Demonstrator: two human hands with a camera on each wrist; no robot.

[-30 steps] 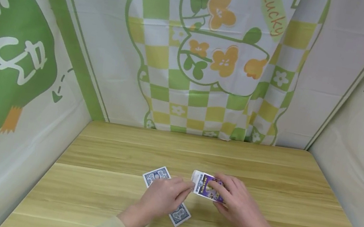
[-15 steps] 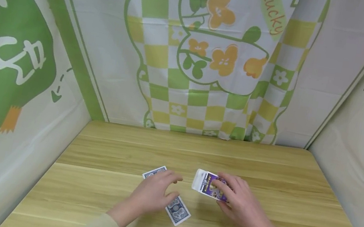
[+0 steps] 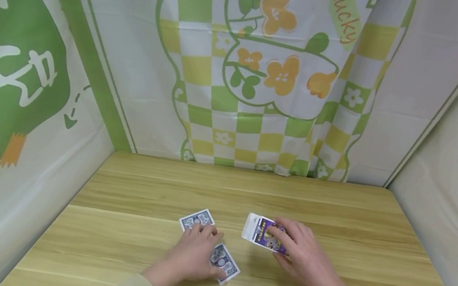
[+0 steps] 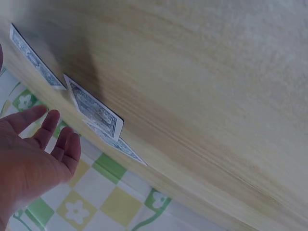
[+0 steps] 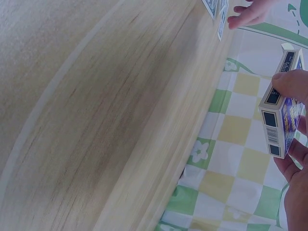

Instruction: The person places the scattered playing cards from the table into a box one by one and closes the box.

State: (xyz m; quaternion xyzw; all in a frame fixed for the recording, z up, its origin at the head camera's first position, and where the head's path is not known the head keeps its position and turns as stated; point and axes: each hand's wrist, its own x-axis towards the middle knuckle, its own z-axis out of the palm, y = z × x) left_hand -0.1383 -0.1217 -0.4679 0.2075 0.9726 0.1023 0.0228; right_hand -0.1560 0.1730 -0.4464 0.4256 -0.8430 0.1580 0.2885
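Note:
Playing cards with blue-patterned backs lie on the table; in the head view one card [image 3: 196, 217] shows beyond my left hand [image 3: 192, 255] and another card [image 3: 228, 260] shows at its thumb side. The left hand is spread over them with bent, relaxed fingers. In the left wrist view those fingers look apart from the cards, where one card [image 4: 96, 110] overlaps a lower card [image 4: 126, 150] and a third card [image 4: 36, 58] lies separately. My right hand [image 3: 305, 257] grips a purple card box [image 3: 260, 231] between thumb and fingers. Its white flap [image 3: 249, 226] stands open, facing left.
The wooden table [image 3: 148, 185] ends at a back wall hung with a green-and-yellow checked cloth [image 3: 258, 133]. Printed fabric panels flank it, a left panel [image 3: 83, 158] and a right panel [image 3: 444, 201].
My left hand has let go of the box's flap end, drawn back leftward and come down over the cards. The right hand keeps its grip on the box, barely shifted.

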